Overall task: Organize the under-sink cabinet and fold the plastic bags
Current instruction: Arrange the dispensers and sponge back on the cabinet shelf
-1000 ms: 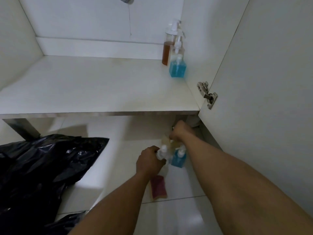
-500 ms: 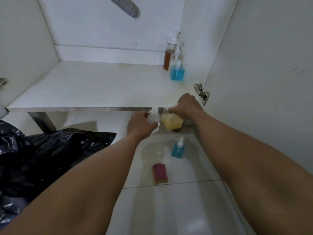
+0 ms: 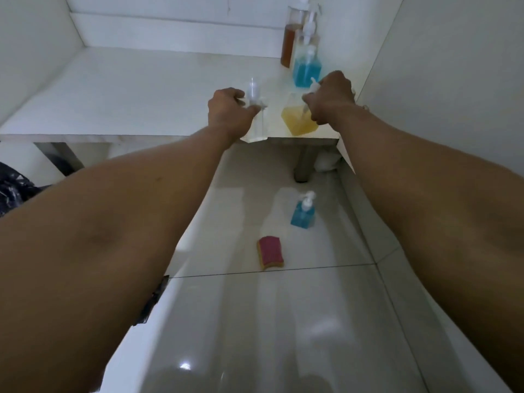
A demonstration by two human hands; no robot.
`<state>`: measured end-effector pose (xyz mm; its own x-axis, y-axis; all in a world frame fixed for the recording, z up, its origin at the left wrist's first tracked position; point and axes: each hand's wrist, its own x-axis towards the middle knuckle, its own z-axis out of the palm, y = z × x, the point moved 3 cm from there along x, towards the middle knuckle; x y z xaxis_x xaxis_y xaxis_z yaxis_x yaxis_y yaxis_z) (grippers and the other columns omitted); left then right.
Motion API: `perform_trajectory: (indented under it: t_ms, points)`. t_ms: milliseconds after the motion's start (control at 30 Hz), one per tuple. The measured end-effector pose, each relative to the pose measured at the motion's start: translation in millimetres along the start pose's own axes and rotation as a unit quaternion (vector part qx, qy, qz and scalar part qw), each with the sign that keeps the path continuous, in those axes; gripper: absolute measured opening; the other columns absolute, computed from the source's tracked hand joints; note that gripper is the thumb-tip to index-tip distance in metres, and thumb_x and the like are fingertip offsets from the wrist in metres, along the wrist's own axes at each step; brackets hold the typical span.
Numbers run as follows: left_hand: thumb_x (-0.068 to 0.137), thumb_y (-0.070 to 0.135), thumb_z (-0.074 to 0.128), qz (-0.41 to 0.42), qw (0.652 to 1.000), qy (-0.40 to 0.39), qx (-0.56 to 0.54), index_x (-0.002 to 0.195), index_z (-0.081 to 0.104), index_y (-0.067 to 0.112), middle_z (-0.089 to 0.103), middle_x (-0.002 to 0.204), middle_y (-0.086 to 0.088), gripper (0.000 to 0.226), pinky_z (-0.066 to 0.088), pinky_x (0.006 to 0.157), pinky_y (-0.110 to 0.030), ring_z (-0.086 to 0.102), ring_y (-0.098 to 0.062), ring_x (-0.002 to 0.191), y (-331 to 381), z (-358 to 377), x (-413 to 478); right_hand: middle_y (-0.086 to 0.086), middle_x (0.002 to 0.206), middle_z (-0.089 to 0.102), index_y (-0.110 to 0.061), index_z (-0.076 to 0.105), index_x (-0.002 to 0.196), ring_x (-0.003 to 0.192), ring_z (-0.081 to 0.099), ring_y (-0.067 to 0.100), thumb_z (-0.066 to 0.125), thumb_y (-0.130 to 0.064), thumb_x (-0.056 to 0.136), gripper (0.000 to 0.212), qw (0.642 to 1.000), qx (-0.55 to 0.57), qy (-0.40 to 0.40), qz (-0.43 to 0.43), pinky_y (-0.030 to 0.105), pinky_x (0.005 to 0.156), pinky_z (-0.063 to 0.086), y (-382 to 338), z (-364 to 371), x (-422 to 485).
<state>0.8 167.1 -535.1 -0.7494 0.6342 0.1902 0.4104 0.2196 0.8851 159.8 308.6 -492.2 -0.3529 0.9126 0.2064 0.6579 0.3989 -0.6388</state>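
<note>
Head view, only one available. Left hand [image 3: 229, 109] closed around neck of clear pump bottle [image 3: 256, 120], fingers wrapped tight; bottle at front edge of cabinet shelf [image 3: 113, 92], not clearly set down. Right hand [image 3: 330, 97] gripping pump top of yellow soap bottle [image 3: 299, 120], bottle tilted, just above shelf near right wall. Already placed at back right corner of shelf: amber pump bottle [image 3: 290, 43], blue soap bottle [image 3: 306, 70], one more clear pump between them, hard to separate. Left outside on floor [image 3: 283, 321]: second blue bottle [image 3: 302, 215], pink sponge [image 3: 270, 252]. Black plastic bag [image 3: 12, 188] at left edge, crumpled, unfolded. Judged: shelving roughly half done; bag folding not begun.
</note>
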Motion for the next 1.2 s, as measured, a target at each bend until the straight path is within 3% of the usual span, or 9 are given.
perform_trajectory:
  t_ms: [100,367,500,633,833,933,1067,1200]
  points:
    - [0.085,0.035,0.079,0.013,1.0,0.012,0.0,0.132,0.061,0.012,0.067,0.117,-0.001,0.056,0.045,0.085,-0.019,0.06,-0.01,0.098,2,8,18,0.005,0.121,0.06,-0.015,0.052,0.129,0.095,0.068,0.02,0.07,-0.032,0.09,0.046,1.0,0.018,-0.003,0.021,0.029,0.085,0.058,-1,4,22]
    - [0.088,0.025,0.076,0.006,0.998,0.053,-0.038,0.137,0.058,0.015,0.064,0.122,0.002,0.054,0.045,0.096,-0.02,0.057,-0.009,0.103,-7,35,75,0.006,0.113,0.062,-0.015,0.056,0.116,0.086,0.07,0.026,0.077,-0.024,0.082,0.04,0.996,0.025,0.045,0.074,0.037,0.063,0.063,-2,16,92]
    - [0.087,0.022,0.077,0.006,0.997,0.063,-0.047,0.139,0.055,0.015,0.063,0.126,0.003,0.057,0.042,0.097,-0.018,0.058,-0.011,0.112,-14,46,100,0.008,0.119,0.063,-0.014,0.056,0.117,0.096,0.069,0.027,0.079,-0.028,0.08,0.046,0.995,0.018,0.07,0.075,0.038,0.078,0.061,10,34,114]
    - [0.088,0.024,0.076,0.004,0.995,0.081,-0.067,0.138,0.055,0.016,0.063,0.127,0.004,0.055,0.045,0.103,-0.024,0.06,-0.013,0.115,-25,56,111,0.008,0.125,0.062,-0.013,0.057,0.122,0.107,0.067,0.027,0.076,-0.029,0.083,0.046,0.995,0.012,0.077,0.061,0.037,0.089,0.058,23,52,128]
    - [0.089,0.027,0.076,0.035,0.996,0.073,-0.041,0.139,0.054,0.014,0.065,0.129,-0.003,0.056,0.047,0.103,-0.027,0.062,-0.017,0.112,-36,68,117,0.007,0.13,0.057,-0.012,0.05,0.126,0.115,0.062,0.027,0.071,-0.03,0.089,0.046,0.991,-0.014,0.135,0.018,0.03,0.086,0.049,24,58,131]
    - [0.088,0.024,0.078,0.03,0.997,0.072,-0.026,0.138,0.057,0.015,0.066,0.125,-0.004,0.055,0.047,0.1,-0.024,0.063,-0.017,0.112,-44,72,118,0.004,0.124,0.054,-0.015,0.041,0.125,0.105,0.062,0.022,0.074,-0.031,0.085,0.054,0.984,0.012,0.172,-0.042,0.027,0.079,0.049,26,64,118]
    - [0.087,0.018,0.077,0.042,0.997,0.06,-0.001,0.144,0.051,0.016,0.063,0.131,-0.004,0.063,0.045,0.106,-0.028,0.06,-0.019,0.117,-47,75,119,0.006,0.122,0.054,-0.015,0.054,0.12,0.106,0.055,0.02,0.069,-0.038,0.084,0.045,0.967,-0.142,0.153,-0.149,0.035,0.083,0.055,28,81,105]
    - [0.086,0.019,0.079,0.051,0.996,0.071,-0.002,0.142,0.053,0.017,0.064,0.127,-0.004,0.062,0.046,0.104,-0.026,0.061,-0.019,0.114,-47,76,122,0.008,0.128,0.051,-0.011,0.06,0.125,0.114,0.054,0.024,0.065,-0.018,0.092,0.034,0.958,-0.175,0.16,-0.164,0.036,0.091,0.053,38,84,111]
